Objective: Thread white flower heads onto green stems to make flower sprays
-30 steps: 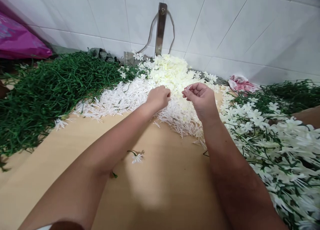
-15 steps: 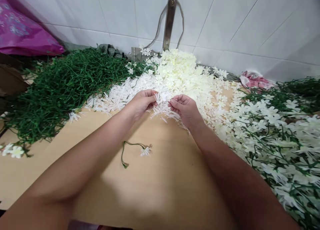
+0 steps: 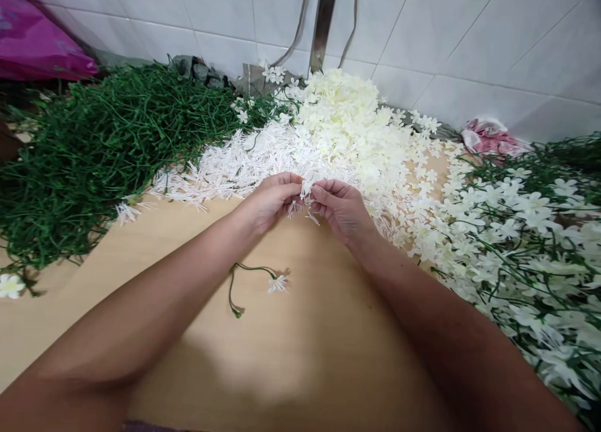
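Note:
My left hand [image 3: 276, 200] pinches a small white stamen piece [image 3: 306, 189] between thumb and fingers. Close on its right, my right hand [image 3: 339, 208] is closed at the same piece, fingertips almost touching those of the left. Both hands are over the near edge of a heap of white stamens [image 3: 235, 166]. On the board nearer to me lies a curved green stem [image 3: 253, 268] with a white stamen tuft [image 3: 278, 284] at its right end.
Green stems [image 3: 136, 119] are heaped at the left, cream petals [image 3: 342, 116] at the back middle. Assembled white flowers [image 3: 530, 263] spread over the right side. A pink bag [image 3: 37, 37], a pink-and-white cloth [image 3: 493, 139] and a tiled wall [image 3: 422, 31] stand behind.
My hands have come together, the right one moving left to meet the white piece at the left fingertips. The view has tilted slightly downward.

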A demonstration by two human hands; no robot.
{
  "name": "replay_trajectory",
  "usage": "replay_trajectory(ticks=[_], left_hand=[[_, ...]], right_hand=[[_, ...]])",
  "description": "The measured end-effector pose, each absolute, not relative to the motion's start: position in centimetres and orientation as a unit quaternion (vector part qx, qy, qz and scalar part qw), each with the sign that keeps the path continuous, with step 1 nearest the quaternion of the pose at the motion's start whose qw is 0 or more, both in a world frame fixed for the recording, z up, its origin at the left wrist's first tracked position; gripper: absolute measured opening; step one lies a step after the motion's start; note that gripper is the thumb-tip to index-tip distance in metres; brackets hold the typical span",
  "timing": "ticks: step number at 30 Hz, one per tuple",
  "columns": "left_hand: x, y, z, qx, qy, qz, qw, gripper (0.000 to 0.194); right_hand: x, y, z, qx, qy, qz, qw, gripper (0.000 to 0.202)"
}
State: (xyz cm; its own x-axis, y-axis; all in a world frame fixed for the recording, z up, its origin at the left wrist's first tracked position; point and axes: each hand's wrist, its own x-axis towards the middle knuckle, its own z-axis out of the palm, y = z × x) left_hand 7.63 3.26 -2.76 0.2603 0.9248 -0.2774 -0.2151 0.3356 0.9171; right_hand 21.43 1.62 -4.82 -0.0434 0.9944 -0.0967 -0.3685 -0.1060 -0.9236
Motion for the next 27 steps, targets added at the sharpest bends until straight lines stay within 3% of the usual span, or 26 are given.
replay_trajectory(ticks=[5,12,18,21,27], left_hand=[[7.7,3.0,-3.0,0.420,0.440,0.419,0.674,0.010],[7.8,2.9,-3.0,0.434,0.452,0.432,0.648,0.012],[7.2,3.1,-2.2,0.534,0.481,0.471,0.512,0.010],[6.7,2.9,-1.7,0.572,0.469,0.431,0.516,0.004],[7.8,2.6,-0.9,0.528,0.484,0.428,0.551,0.013]], right_hand=[[21.1,1.4,-5.0,-0.427,-0.404,0.585,0.559,0.030],[20.8,1.1,-4.8,-0.459,-0.516,0.445,0.570,0.017],[21.2,1.4,-5.1,-0.463,-0.472,0.485,0.572,0.019],[21.3,1.6,-5.2,-0.449,-0.467,0.503,0.572,0.020],[20.7,1.3,-4.2,-0.428,-0.518,0.458,0.581,0.014]])
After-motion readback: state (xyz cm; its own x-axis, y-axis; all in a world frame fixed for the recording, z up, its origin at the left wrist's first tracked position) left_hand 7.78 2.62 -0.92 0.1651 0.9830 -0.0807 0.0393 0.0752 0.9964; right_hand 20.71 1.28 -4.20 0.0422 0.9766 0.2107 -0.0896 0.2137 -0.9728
